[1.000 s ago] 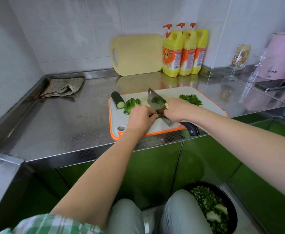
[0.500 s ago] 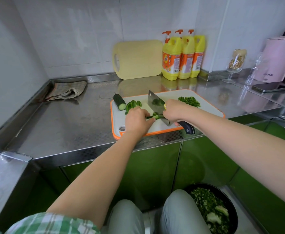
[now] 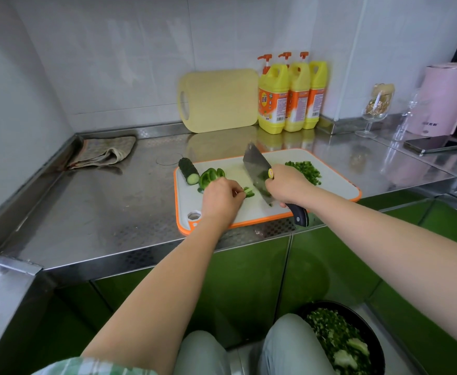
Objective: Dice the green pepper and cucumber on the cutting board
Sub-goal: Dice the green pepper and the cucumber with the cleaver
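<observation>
A white cutting board point(image 3: 338, 182) with an orange rim lies on the steel counter. At its far left corner rests a dark cucumber stub point(image 3: 188, 171), with green pepper pieces point(image 3: 210, 176) beside it. My left hand point(image 3: 222, 200) pinches a few green pepper strips point(image 3: 249, 192) against the board. My right hand point(image 3: 287, 185) grips a cleaver point(image 3: 255, 169) by its dark handle, the blade standing just right of the strips with its edge on the board. A heap of diced green point(image 3: 304, 171) lies at the board's far right.
A yellow board point(image 3: 219, 100) and three yellow detergent bottles point(image 3: 289, 96) stand against the wall. A folded cloth point(image 3: 102, 152) lies at the back left. A glass, a pink kettle point(image 3: 446, 101) and a phone point(image 3: 435, 146) sit at right. A black bowl of chopped greens point(image 3: 341, 339) is by my knees.
The cleaver has shifted a little to the right, away from my left hand. My left hand still holds the pepper strips, now showing past its fingertips.
</observation>
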